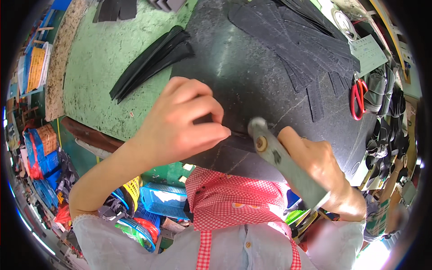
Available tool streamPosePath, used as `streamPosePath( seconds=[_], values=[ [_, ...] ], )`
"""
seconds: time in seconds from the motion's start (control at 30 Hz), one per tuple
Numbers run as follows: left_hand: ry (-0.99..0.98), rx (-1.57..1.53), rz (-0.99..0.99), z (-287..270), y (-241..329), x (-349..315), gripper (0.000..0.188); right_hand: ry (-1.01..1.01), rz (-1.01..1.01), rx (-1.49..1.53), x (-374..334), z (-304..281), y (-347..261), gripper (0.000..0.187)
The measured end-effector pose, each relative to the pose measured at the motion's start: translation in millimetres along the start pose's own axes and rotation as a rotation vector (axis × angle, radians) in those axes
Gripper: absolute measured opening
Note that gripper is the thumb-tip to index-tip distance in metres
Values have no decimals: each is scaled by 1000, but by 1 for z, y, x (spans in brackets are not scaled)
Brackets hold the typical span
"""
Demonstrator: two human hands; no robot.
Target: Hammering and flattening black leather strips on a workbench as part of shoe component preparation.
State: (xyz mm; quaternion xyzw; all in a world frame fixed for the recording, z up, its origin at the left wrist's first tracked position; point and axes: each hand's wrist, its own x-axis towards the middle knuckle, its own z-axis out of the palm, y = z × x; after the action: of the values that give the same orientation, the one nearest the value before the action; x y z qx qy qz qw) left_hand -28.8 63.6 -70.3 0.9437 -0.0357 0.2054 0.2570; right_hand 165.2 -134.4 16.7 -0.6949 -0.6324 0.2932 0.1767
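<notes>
– On the black slab [216, 90], just past our red-checked apron [225, 193], we've got the hammer [288, 166], its round face right by a dark strip [240, 143] that barely shows up.

– Cool, how are our hands?

– Our right hand [315, 157] is wrapped round the handle, mostly hidden from us. Our left hand [180, 121] is curled, thumb tip close to the strip; tbh we can't tell if it's pinching anything.

– And the baskets?

– Below the slab's near edge we see a blue basket [168, 213] with something white inside, plus a rounder blue tub [147, 233] with green plastic [130, 231] in it and red plastic [152, 228] just beside. We can't make out what's in the yellow basket [133, 191] near them.

– Anything far off?

– Yeah, over left we spot an orange-yellow crate [36, 69], contents unclear.
</notes>
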Motion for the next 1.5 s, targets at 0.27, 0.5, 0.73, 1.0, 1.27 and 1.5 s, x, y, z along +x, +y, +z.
streamPosePath(
  seconds=[0.27,0.5,0.73,1.0,1.27,1.5],
  values=[
    [-3,62,41,-13,-8,-8,32,-75,-18,31,16,3,-9,18],
    [31,84,64,-25,-22,-20,29,-110,-18,-5,34,7,-22,18],
    [40,46,2,-33,-31,-32,29,-193,-3,108,49,10,-24,18],
    [41,98,32,-44,-41,-41,30,-208,-41,20,67,16,-35,17],
    [92,136,53,-48,-47,-53,32,-196,-67,73,82,23,-42,18],
    [181,206,-85,-39,-20,-72,24,-155,-119,2,91,30,-44,16]
  ],
)
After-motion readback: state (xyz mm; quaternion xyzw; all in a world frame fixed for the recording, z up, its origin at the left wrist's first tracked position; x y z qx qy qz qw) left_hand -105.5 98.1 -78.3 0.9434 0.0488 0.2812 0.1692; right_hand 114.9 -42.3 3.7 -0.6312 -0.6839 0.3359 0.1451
